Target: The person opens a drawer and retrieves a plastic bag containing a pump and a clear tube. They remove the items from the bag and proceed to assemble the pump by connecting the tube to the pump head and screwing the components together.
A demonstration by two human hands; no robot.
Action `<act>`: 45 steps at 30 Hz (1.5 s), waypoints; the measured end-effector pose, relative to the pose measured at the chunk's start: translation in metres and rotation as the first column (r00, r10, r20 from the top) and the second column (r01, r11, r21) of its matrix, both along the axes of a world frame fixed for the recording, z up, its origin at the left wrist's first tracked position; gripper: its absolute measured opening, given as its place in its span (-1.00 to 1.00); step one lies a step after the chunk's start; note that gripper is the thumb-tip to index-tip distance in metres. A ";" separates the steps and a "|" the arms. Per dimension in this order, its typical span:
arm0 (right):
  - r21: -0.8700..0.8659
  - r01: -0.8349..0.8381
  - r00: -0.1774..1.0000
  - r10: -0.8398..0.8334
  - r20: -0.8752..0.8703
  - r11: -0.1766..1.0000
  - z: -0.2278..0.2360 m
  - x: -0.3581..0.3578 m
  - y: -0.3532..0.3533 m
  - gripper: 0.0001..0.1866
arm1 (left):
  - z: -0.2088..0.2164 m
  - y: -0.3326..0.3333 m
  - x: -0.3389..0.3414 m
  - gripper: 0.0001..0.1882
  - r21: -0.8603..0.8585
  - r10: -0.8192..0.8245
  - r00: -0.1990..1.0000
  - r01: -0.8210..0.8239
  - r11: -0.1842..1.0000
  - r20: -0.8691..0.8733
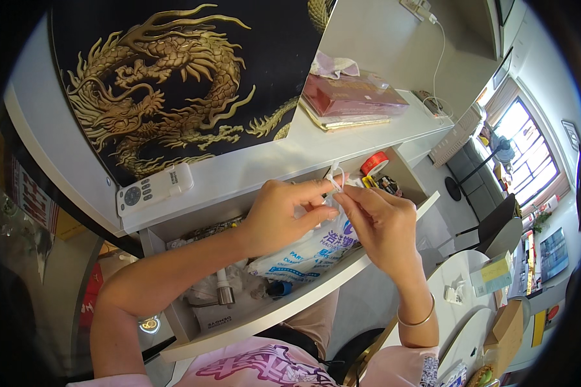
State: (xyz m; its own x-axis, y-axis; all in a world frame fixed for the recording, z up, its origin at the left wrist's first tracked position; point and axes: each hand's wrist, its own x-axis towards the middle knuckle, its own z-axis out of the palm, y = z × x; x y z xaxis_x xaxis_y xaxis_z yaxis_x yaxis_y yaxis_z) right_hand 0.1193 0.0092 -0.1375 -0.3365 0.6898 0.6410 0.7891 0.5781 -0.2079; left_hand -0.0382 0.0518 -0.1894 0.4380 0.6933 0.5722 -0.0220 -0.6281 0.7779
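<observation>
Above an open drawer [284,308], both hands meet at a thin white strip [334,175] that forms a small loop; whether it is cord or twisted plastic I cannot tell. My left hand [281,216] has its index finger along the loop, thumb lower down and apart from the index tip. My right hand [382,222] pinches the strip between thumb and fingers. Just below them in the drawer lies a white plastic packet [303,261] with blue and purple print. A white-and-metal cylinder [224,287] and a dark blue cap-like piece [279,288] lie near it.
A roll of red tape [374,163] sits at the drawer's far right. On the cabinet top are a white remote [155,188], a red box [348,93] and a black panel with a gold dragon [168,84]. To the right stands a round white table [455,284].
</observation>
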 end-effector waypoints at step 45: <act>0.192 -0.100 0.745 0.201 -0.636 0.976 0.043 0.022 -0.011 -0.86 | 0.017 -0.001 -0.013 -0.70 -0.015 -0.134 0.980 0.133 0.991 -0.144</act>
